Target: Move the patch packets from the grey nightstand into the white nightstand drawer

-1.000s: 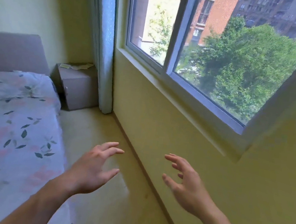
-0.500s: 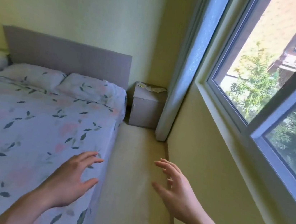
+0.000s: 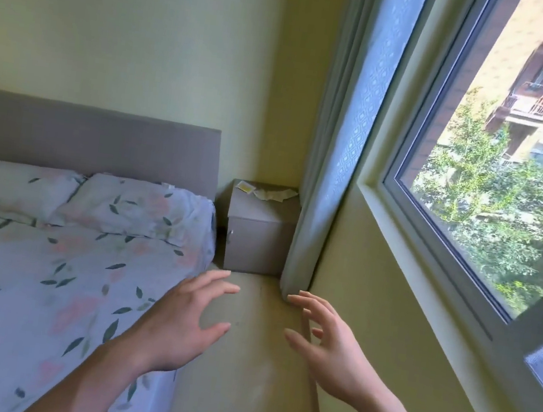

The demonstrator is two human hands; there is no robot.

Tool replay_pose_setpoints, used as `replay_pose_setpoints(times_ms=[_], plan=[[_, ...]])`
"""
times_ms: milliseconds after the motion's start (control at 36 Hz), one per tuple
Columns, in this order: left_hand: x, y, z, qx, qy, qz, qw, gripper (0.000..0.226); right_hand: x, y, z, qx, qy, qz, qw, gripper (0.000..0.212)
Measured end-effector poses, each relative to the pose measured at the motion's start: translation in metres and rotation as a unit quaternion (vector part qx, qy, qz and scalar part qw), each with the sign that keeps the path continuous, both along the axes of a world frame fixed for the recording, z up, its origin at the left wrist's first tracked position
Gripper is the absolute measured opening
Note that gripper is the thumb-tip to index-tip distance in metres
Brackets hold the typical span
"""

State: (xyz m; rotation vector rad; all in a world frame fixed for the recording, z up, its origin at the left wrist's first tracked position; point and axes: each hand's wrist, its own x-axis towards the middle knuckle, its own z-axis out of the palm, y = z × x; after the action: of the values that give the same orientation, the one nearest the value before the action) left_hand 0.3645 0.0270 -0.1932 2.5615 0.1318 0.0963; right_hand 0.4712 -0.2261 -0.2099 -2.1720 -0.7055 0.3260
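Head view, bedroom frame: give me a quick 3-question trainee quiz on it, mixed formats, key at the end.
1. True or false: the patch packets lie on top of the grey nightstand.
2. Multiple choice: the grey nightstand stands between which two things? A) bed and curtain B) two beds C) a window and a door
3. Fill in: the left hand and right hand both hold ____.

Key: 1 true. 2 A. 3 nothing; both are open with fingers spread, held out over the floor, short of the nightstand.
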Motion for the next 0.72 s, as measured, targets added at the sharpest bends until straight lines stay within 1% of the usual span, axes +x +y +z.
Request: replay_pose_setpoints(times_ms=[194, 306, 417, 528, 639, 722], plan=[[0.132, 0.032, -0.012, 0.006, 0.018, 0.011, 1.000, 0.048, 0.140, 0.034, -0.019, 0.017, 0.006, 0.007, 1.000, 0.046], [0.201, 0.055, -0.013, 0.001, 0.044, 0.042, 0.998, 0.047, 0.226, 0.052, -0.025, 0.015, 0.026, 0.012, 0.999, 0.045], [0.262, 0.080, -0.014, 0.005, 0.039, 0.074, 0.996, 0.046, 0.309, 0.081, -0.028, 0.014, 0.033, 0.037, 0.999, 0.045], [0.301, 0.111, -0.026, -0.022, 0.058, 0.114, 0.992, 0.045, 0.378, 0.120, -0.028, -0.001, 0.054, 0.052, 0.997, 0.049], [0.338, 0.155, -0.048, -0.053, 0.064, 0.152, 0.985, 0.041, 0.437, 0.166, -0.028, -0.007, 0.043, 0.097, 0.994, 0.047], [0.371, 0.192, -0.064, -0.059, 0.084, 0.174, 0.979, 0.040, 0.483, 0.197, -0.037, -0.016, 0.040, 0.106, 0.993, 0.047]])
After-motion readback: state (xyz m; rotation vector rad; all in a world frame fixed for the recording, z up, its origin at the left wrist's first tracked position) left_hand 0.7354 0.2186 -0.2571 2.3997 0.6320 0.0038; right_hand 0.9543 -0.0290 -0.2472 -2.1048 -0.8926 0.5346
